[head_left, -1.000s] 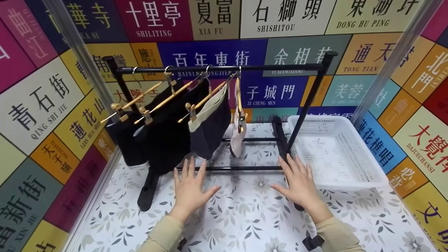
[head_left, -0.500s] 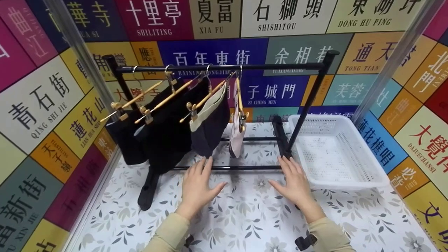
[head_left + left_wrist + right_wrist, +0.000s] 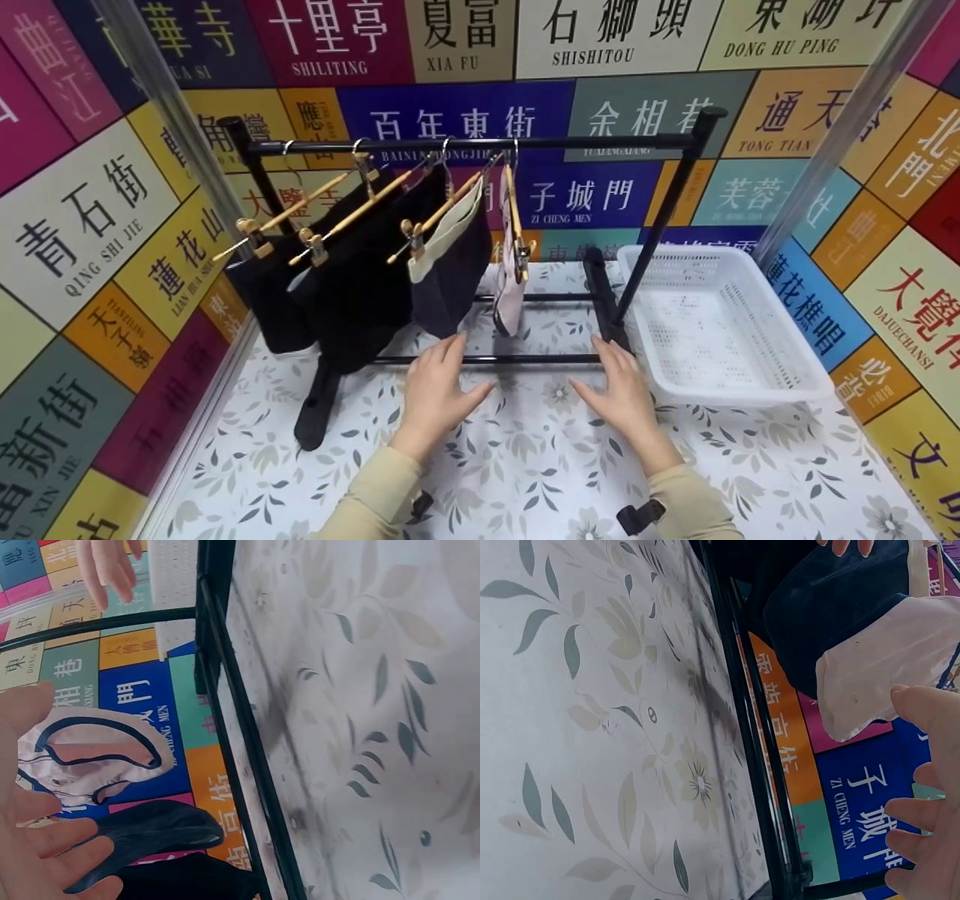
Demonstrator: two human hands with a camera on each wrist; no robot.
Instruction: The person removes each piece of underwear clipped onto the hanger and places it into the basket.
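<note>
My left hand [image 3: 439, 390] hovers before the rack's lower front bar, fingers extended, thumb spread, holding nothing. To its right, my right hand [image 3: 619, 390] is held the same way near the rack's right foot. Four wooden clip hangers would be several: they hang on the black garment rack [image 3: 480, 144]. Two black garments [image 3: 360, 300] hang at the left. Beside them is a dark garment with a cream band [image 3: 452, 281], just above my left fingertips. A pale pink garment with dark trim [image 3: 105, 746] hangs rightmost, seen between both hands in the wrist views.
A white perforated plastic basket [image 3: 720, 322] stands right of the rack. The rack's left foot [image 3: 315, 409] reaches forward on the floral tabletop [image 3: 525, 465]. Colourful printed panels [image 3: 454, 112] and clear corner posts enclose the back and sides.
My left hand has moved right, toward the middle. The right hand has shifted slightly left, so the two are closer together. The garments have barely moved.
</note>
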